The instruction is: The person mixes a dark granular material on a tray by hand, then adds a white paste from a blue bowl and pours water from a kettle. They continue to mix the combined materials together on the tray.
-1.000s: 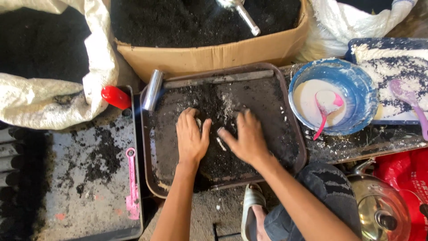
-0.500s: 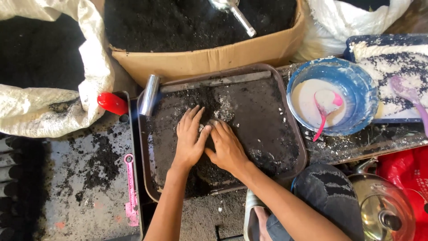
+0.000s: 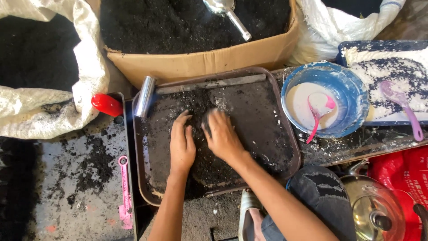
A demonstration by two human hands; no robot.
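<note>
A brown tray (image 3: 285, 129) lies in front of me, covered with dark soil flecked with white grains. My left hand (image 3: 182, 145) rests flat on the soil (image 3: 249, 116) left of the tray's middle, fingers pointing away from me. My right hand (image 3: 221, 137) lies palm down just beside it, fingers spread and pressed into the same dark pile. Neither hand holds a tool. A shiny metal cylinder (image 3: 145, 96) lies at the tray's far left corner, and a flat metal bar (image 3: 214, 83) runs along its far edge.
A cardboard box (image 3: 200, 60) of dark soil with a metal scoop (image 3: 229, 13) stands behind the tray. A white sack (image 3: 84, 85) is at left, a blue bowl (image 3: 352, 93) with a pink spoon (image 3: 317, 117) at right, and a kettle (image 3: 379, 209) at bottom right. A pink tool (image 3: 125, 192) lies on the left board.
Both hands slid across the soil: from apart they came together, then shifted toward the tray's far left part, raking the mix.
</note>
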